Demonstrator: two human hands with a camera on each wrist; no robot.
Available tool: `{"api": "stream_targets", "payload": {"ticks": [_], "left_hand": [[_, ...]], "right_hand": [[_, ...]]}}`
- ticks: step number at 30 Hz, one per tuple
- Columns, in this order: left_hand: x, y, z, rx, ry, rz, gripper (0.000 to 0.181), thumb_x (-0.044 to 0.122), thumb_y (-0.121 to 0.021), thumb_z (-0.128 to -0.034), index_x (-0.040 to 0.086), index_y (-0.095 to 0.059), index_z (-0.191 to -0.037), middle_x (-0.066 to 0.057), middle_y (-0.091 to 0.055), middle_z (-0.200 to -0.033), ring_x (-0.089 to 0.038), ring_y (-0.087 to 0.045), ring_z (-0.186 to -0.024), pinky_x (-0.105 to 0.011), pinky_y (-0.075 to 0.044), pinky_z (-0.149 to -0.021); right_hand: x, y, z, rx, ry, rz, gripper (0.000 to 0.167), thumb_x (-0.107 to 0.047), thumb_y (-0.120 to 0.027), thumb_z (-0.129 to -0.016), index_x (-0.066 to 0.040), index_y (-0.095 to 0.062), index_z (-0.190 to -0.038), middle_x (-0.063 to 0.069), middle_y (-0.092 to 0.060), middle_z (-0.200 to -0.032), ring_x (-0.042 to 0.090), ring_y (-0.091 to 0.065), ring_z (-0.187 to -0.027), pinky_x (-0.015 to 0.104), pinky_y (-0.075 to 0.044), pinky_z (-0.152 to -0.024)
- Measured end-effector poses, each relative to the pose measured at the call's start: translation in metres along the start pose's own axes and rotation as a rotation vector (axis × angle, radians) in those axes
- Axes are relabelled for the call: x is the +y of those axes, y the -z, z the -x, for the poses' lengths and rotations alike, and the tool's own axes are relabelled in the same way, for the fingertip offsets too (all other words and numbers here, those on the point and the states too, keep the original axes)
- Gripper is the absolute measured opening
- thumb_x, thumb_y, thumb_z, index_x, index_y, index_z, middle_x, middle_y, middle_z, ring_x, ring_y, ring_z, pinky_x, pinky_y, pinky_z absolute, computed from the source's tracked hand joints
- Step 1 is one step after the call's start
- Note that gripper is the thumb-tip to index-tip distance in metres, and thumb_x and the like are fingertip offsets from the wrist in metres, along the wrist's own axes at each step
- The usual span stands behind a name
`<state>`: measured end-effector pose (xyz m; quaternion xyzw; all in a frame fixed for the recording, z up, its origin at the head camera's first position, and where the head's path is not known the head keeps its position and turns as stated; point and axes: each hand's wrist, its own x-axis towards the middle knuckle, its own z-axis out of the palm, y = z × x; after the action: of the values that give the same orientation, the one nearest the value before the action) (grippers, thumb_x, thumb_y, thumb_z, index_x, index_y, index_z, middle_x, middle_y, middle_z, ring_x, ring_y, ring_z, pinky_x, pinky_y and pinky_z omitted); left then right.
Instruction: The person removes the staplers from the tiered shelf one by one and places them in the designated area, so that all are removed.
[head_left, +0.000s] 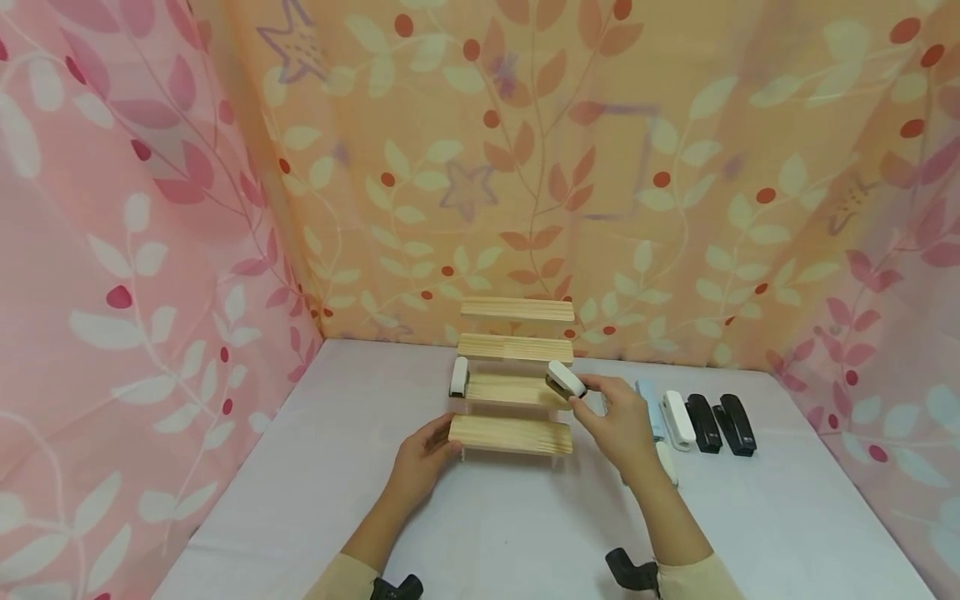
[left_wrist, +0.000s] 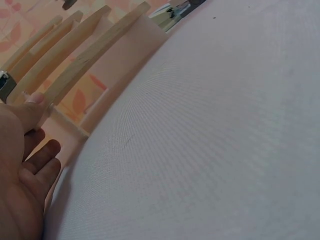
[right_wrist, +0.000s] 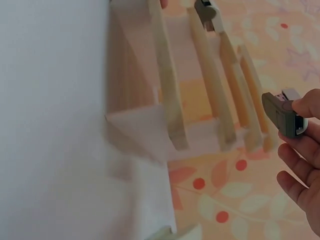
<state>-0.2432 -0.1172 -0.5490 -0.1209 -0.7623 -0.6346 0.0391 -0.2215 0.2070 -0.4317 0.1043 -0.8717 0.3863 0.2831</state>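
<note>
A small tiered wooden rack [head_left: 510, 435] with pale step boards stands on the table. My left hand [head_left: 423, 458] grips the left end of its lowest board, the thumb [left_wrist: 35, 100] against the board's end. Between thumb and fingers, my right hand [head_left: 618, 423] pinches a white stapler [head_left: 566, 379] with a dark grey underside, near the right end of the second board from the bottom. In the right wrist view this stapler [right_wrist: 286, 112] appears beside the boards, apart from them. Another white stapler [head_left: 459, 377] sits at the left end of that same second board.
Right of the rack, a light blue stapler [head_left: 651, 408], a white stapler [head_left: 678, 421] and two black staplers [head_left: 703, 423] lie in a row. A whitish one [head_left: 665, 462] is partly hidden by my right forearm. Patterned curtains [head_left: 450, 167] enclose the table's back and sides.
</note>
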Motion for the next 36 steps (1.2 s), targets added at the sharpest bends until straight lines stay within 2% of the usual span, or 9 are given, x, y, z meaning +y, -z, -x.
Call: {"api": "stream_targets", "payload": {"ticks": [15,16,18,21,23,29,34,35,36], "left_hand": [[0.001,-0.002,-0.002,0.009,0.006,0.018,0.062,0.023,-0.080,-0.0895,0.007,-0.057,-0.145,-0.012,-0.061,-0.144,-0.030,-0.060,-0.132,-0.026,-0.052,-0.108],[0.001,-0.002,-0.002,0.009,0.003,0.019,0.062,0.022,-0.080,-0.0895,0.006,-0.057,-0.145,-0.013,-0.060,-0.144,-0.030,-0.060,-0.132,-0.026,-0.052,-0.108],[0.001,-0.002,-0.002,0.008,0.001,0.020,0.062,0.022,-0.079,-0.0899,0.005,-0.057,-0.145,-0.014,-0.060,-0.144,-0.031,-0.059,-0.132,-0.027,-0.052,-0.109],[0.002,-0.002,-0.002,0.011,-0.001,0.020,0.061,0.019,-0.079,-0.0900,0.004,-0.056,-0.145,-0.014,-0.060,-0.144,-0.032,-0.059,-0.132,-0.029,-0.051,-0.109],[0.002,-0.002,-0.002,0.011,-0.002,0.022,0.060,0.018,-0.079,-0.0903,0.004,-0.056,-0.145,-0.015,-0.060,-0.144,-0.032,-0.059,-0.132,-0.029,-0.052,-0.109],[0.005,-0.004,0.002,0.008,0.010,0.035,0.059,0.015,-0.078,-0.0908,0.003,-0.056,-0.144,-0.016,-0.060,-0.144,-0.033,-0.059,-0.132,-0.030,-0.052,-0.109],[0.003,-0.002,0.001,-0.001,0.008,0.035,0.062,0.021,-0.080,-0.0897,0.006,-0.056,-0.145,-0.013,-0.060,-0.144,-0.030,-0.059,-0.132,-0.024,-0.052,-0.108],[0.003,-0.002,0.001,-0.001,0.011,0.039,0.062,0.021,-0.079,-0.0900,0.005,-0.056,-0.145,-0.013,-0.060,-0.144,-0.030,-0.059,-0.133,-0.023,-0.052,-0.107],[0.004,-0.002,0.001,-0.001,0.006,0.044,0.062,0.020,-0.079,-0.0902,0.004,-0.055,-0.145,-0.015,-0.060,-0.144,-0.031,-0.059,-0.133,-0.024,-0.052,-0.107]], "right_hand": [[0.021,0.067,0.016,0.095,-0.011,0.157,0.036,-0.012,-0.084,-0.085,-0.005,-0.074,-0.119,0.013,-0.072,-0.114,0.032,-0.066,-0.110,0.059,-0.056,-0.092],[0.023,0.071,0.018,0.099,-0.017,0.164,0.036,-0.012,-0.084,-0.085,-0.005,-0.074,-0.119,0.013,-0.071,-0.114,0.032,-0.066,-0.109,0.057,-0.056,-0.091],[0.026,0.077,0.021,0.103,-0.037,0.178,0.036,-0.013,-0.084,-0.085,-0.007,-0.074,-0.118,0.011,-0.071,-0.113,0.030,-0.065,-0.109,0.039,-0.056,-0.094],[0.031,0.087,0.026,0.109,-0.051,0.195,0.035,-0.014,-0.085,-0.085,-0.008,-0.075,-0.118,0.010,-0.072,-0.113,0.028,-0.064,-0.109,0.014,-0.046,-0.090],[0.034,0.092,0.030,0.114,-0.064,0.218,0.035,-0.015,-0.085,-0.085,-0.009,-0.075,-0.118,0.009,-0.072,-0.113,0.027,-0.064,-0.108,0.004,-0.039,-0.084],[0.046,0.107,0.043,0.138,-0.116,0.264,0.038,-0.018,-0.085,-0.085,-0.007,-0.075,-0.120,0.011,-0.072,-0.115,0.027,-0.066,-0.104,-0.005,-0.035,-0.076],[0.051,0.117,0.050,0.158,-0.143,0.285,0.039,-0.017,-0.086,-0.084,-0.007,-0.074,-0.120,0.013,-0.072,-0.118,0.036,-0.066,-0.110,-0.009,-0.026,-0.086],[0.053,0.119,0.051,0.164,-0.142,0.290,0.039,-0.016,-0.086,-0.083,-0.007,-0.074,-0.120,0.015,-0.072,-0.118,0.037,-0.065,-0.110,-0.005,-0.034,-0.092],[0.054,0.121,0.052,0.169,-0.146,0.300,0.039,-0.016,-0.086,-0.083,-0.008,-0.074,-0.119,0.014,-0.072,-0.118,0.037,-0.065,-0.110,-0.003,-0.034,-0.093]]}}
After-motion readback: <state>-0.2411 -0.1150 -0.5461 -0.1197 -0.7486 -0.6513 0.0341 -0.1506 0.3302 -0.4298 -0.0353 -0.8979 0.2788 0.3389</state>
